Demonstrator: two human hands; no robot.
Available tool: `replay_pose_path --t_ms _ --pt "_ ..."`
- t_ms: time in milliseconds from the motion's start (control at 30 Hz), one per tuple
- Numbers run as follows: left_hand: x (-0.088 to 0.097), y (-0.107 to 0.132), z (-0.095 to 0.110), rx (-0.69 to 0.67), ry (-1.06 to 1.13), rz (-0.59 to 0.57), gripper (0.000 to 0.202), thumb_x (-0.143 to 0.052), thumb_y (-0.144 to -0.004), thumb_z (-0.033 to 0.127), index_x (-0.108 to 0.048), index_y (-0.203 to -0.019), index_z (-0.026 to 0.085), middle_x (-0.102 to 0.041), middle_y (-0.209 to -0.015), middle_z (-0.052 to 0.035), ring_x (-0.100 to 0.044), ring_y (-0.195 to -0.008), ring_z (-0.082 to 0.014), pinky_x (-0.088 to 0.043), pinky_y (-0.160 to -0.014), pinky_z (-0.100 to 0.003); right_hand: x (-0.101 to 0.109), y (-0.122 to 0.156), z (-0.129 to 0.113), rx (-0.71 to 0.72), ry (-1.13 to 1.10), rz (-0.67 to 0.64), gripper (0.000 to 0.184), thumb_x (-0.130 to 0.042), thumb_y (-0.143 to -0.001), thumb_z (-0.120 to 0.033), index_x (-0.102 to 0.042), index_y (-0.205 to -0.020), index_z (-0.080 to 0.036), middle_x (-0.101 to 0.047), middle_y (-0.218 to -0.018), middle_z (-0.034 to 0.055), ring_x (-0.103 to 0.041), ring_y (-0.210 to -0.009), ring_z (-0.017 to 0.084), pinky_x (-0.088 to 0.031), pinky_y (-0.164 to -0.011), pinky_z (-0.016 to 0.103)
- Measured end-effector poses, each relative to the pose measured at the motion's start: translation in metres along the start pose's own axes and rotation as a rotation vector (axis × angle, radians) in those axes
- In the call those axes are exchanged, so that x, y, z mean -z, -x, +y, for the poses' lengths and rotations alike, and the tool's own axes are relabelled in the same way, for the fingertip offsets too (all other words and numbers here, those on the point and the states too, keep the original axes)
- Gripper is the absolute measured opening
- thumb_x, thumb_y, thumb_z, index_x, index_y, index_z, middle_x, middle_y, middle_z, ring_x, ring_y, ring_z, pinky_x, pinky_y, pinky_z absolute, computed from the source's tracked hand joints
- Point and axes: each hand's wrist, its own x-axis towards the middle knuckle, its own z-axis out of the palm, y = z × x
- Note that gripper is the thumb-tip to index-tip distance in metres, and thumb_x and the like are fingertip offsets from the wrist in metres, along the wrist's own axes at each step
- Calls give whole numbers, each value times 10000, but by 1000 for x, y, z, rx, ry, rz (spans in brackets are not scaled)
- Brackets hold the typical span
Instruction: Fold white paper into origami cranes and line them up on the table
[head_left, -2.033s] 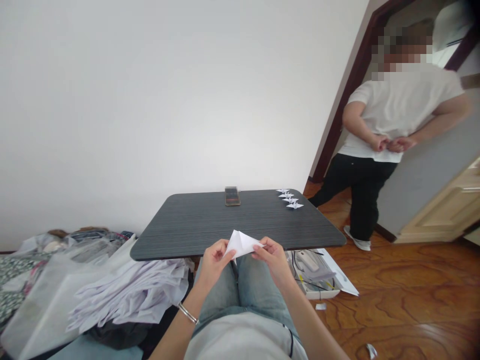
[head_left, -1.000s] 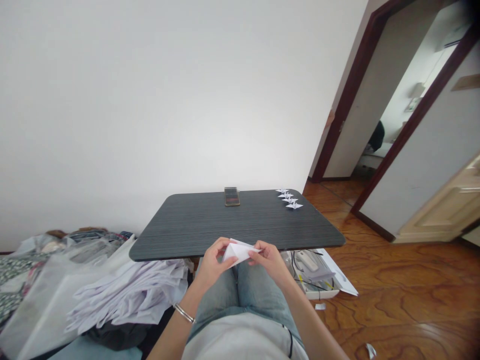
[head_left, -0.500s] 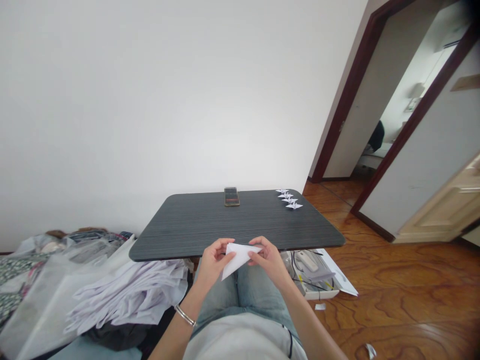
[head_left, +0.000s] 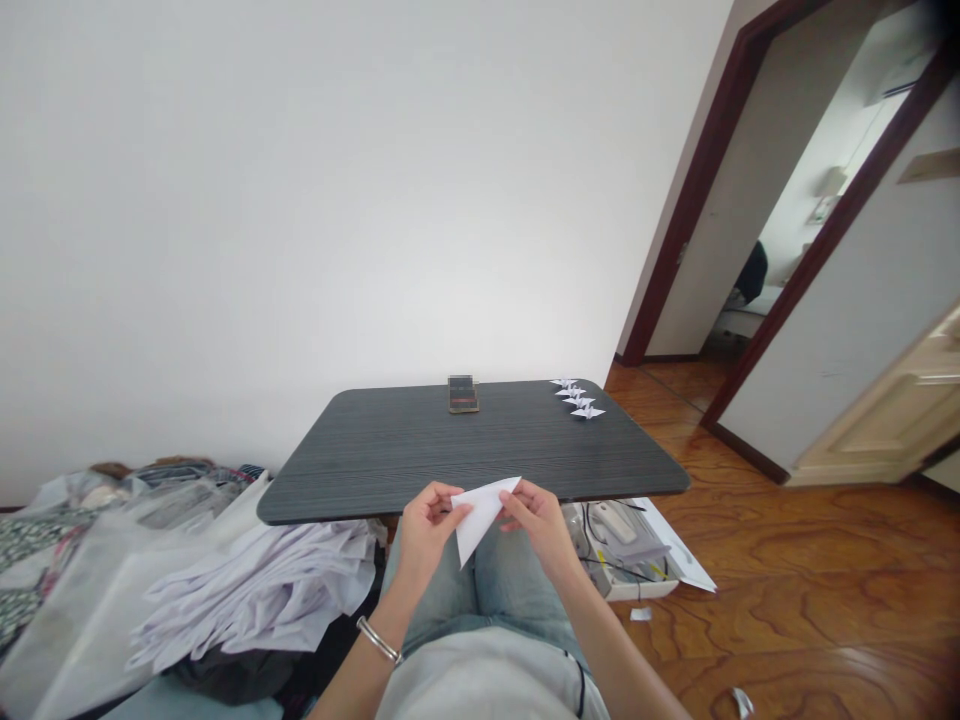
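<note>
A white sheet of paper (head_left: 480, 510), folded into a triangle, is held above my lap by the near edge of the dark table (head_left: 397, 440). My left hand (head_left: 429, 522) pinches its left corner between thumb and fingers. At the upper right corner, my right hand (head_left: 534, 512) grips the paper with thumb and fingertips. One point of the triangle hangs down between the hands. Several white folded paper cranes (head_left: 586, 412) stand in a row at the table's far right.
A phone (head_left: 463, 394) leans on a stand at the table's back edge. White cloth (head_left: 255, 590) is heaped at the left. Below the table's right side sits a white box (head_left: 637, 588) with cables. Paper scraps (head_left: 741, 702) lie on the wooden floor.
The folded paper has turned a little: its right corner is higher and its lower point has shifted right. Both hands keep their grip.
</note>
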Motion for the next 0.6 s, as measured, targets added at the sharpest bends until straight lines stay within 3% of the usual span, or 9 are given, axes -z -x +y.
replay_pose_path --t_ms 233,367,600 --pt "-1 0 -1 32 79 8 203 -723 -618 273 -590 -719 158 -692 -744 -34 -638 -694 -165 -474 -627 -246 0 2 -2 32 15 -30 323 -680 -687 -468 -654 -804 -168 -681 -664 19 -608 -576 142 -469 -457 197" --pt "-1 1 -1 63 75 -12 220 -731 -613 285 -579 -716 163 -663 -624 6 -611 -579 -135 -434 -536 -205 -1 3 -4 65 13 -27 280 -668 -707 -451 -619 -778 -184 -665 -661 3 -595 -582 137 -452 -449 188" --pt "-2 2 3 92 49 -10 242 -738 -592 309 -639 -740 144 -696 -693 -38 -620 -603 -154 -440 -534 -220 1 2 -11 103 -45 90 278 -702 -667 -436 -620 -737 -179 -633 -639 0 -576 -576 139 -447 -428 191"
